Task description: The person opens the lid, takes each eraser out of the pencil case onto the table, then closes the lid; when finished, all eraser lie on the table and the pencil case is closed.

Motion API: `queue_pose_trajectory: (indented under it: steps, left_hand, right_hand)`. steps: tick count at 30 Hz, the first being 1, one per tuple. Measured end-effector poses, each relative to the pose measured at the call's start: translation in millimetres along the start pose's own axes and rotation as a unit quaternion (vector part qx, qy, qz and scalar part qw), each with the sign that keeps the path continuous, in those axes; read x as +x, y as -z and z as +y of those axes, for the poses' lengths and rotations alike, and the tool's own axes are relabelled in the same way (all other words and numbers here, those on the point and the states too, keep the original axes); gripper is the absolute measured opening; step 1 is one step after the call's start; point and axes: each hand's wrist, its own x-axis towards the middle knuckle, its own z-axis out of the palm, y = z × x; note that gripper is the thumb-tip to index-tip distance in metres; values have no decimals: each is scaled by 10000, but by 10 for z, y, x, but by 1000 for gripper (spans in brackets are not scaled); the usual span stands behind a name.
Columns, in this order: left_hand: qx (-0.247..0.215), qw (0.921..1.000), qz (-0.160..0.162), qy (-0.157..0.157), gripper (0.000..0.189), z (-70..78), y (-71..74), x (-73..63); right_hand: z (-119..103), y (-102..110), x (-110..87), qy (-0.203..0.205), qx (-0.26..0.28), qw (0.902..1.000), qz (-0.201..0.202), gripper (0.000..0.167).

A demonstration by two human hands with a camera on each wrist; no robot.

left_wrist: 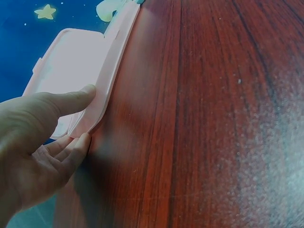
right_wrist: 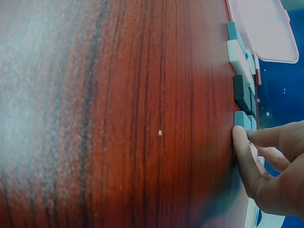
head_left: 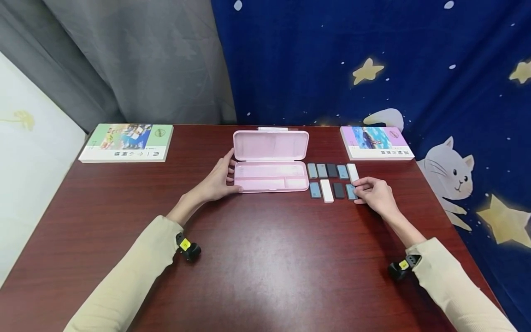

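A pink pencil case (head_left: 271, 191) stands with its lid (head_left: 270, 145) raised near the far side of the table. My left hand (head_left: 217, 180) holds its left end, the thumb (left_wrist: 78, 100) on the near side and the other fingers around the end. To the right of the case, several small rectangular blocks like erasers lie in two rows, in blue, black and white. With thumb and fingertips, my right hand (head_left: 375, 196) pinches the blue eraser (head_left: 351, 192) at the right end of the near row. A white eraser (head_left: 352, 173) lies just behind it.
A green-and-white book (head_left: 126, 156) lies at the far left, a purple-and-white book (head_left: 379, 154) at the far right. Behind the case lies a white slim object (head_left: 273, 128). Grey and blue starry curtains (head_left: 307, 55) hang along the table's far edge.
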Motion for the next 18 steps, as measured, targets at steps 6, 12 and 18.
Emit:
queue_pose_trajectory:
  steps: [6,12,18]
  left_hand:
    - [7,10000,-15,-26,112,1,5,-6]
    - [-11,10000,8,0,111,10,5,-20]
    - [-74,9999,10,106,108,1,-7,-25]
  right_hand:
    - [4,7,-4,22,94,10000,-25,21]
    - [-3,42,-17,73,102,9999,-100,22]
    - [-59,63,-19,245,-191,9995,-29,18]
